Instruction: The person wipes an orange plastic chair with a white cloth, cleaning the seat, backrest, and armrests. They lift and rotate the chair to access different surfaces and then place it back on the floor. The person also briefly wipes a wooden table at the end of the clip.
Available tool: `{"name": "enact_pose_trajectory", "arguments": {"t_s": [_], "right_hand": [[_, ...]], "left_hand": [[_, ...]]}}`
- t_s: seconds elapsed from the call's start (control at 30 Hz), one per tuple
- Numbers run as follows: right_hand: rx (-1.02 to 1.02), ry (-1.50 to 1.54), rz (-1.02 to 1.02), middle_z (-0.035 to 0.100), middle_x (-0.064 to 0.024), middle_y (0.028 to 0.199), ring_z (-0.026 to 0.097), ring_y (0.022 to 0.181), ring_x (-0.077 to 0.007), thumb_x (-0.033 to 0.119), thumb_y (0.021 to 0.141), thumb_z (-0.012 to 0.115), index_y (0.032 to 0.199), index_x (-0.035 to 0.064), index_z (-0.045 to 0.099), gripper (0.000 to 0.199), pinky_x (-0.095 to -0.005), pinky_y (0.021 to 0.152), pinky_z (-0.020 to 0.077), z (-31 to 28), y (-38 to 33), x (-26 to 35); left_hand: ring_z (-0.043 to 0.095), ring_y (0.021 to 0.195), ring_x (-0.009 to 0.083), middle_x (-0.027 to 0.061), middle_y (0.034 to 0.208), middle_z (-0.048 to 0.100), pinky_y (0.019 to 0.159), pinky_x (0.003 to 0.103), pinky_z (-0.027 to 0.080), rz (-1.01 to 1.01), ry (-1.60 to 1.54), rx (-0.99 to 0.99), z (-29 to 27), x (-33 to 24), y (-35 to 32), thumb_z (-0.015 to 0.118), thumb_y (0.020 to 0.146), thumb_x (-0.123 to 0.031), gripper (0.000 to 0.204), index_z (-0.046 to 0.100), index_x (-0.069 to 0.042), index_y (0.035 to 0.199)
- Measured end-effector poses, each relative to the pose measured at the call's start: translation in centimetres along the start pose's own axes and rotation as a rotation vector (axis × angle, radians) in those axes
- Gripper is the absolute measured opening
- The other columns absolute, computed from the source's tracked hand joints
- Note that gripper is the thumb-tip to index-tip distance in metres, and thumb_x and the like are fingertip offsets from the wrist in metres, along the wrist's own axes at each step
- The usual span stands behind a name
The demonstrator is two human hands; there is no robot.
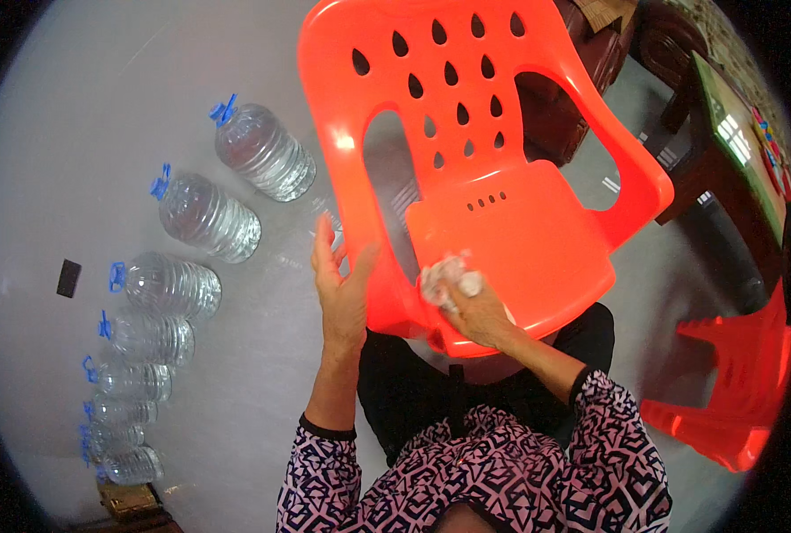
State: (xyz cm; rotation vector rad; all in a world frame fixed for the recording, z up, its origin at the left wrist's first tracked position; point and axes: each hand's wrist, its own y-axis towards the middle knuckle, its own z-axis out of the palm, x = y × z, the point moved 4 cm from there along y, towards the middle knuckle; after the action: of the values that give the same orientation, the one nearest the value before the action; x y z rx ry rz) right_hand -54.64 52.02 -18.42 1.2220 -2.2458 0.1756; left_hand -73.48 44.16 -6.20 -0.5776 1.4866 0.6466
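Orange plastic chair point(502, 222) is held tilted w/ its seat turned up toward the head, prob. so the seat face can be reached. Left hand point(342, 293) is laid flat against the chair's left armrest edge, fingers point(324, 253) spread and nearly straight, thumb hooked toward the rim; nothing is clutched, the chair is only braced. Right hand point(475, 306) is closed round a crumpled whitish cloth point(449, 271), which is pressed onto the seat's front part, just above the knuckles.

Beyond the left fingertips, on the grey floor point(102, 133), a curved row of clear water bottles point(191, 213) w/ blue caps is laid on its side; the nearest sits close to the chair's armrest, so little room is left that way. A small dark flat object point(68, 277) lies farther left. Right of the cloth hand, a second orange chair point(733, 391) and a dark wooden table point(724, 151) stand well apart; open floor lies between.
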Motion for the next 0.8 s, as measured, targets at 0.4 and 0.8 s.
{"name": "enact_pose_trajectory", "arguments": {"t_s": [0.4,0.8], "right_hand": [[-0.065,-0.221,0.025,0.044,-0.0026,0.139,0.04,0.125,-0.0327,0.042,0.089,0.053,0.127,0.0357,0.05,0.039,-0.0654,0.091,0.0347,3.5,11.5,-5.5],[0.094,-0.295,-0.182,0.054,-0.0081,0.116,0.053,0.107,-0.03,0.029,0.086,0.055,0.127,0.0311,0.053,0.04,-0.0465,0.076,0.0448,1.7,1.0,0.1]], "left_hand": [[0.039,0.127,0.041,0.0237,0.142,0.034,0.101,0.045,0.039,0.326,0.799,0.131,2.0,-0.4,-0.3,0.068,0.075,-0.011,0.053,0.053,-0.002,0.125],[0.042,0.129,0.0361,0.0211,0.142,0.037,0.103,0.04,0.038,0.283,0.683,0.116,1.5,-0.4,-0.1,0.06,0.076,-0.006,0.04,0.06,-0.006,0.116]]}}
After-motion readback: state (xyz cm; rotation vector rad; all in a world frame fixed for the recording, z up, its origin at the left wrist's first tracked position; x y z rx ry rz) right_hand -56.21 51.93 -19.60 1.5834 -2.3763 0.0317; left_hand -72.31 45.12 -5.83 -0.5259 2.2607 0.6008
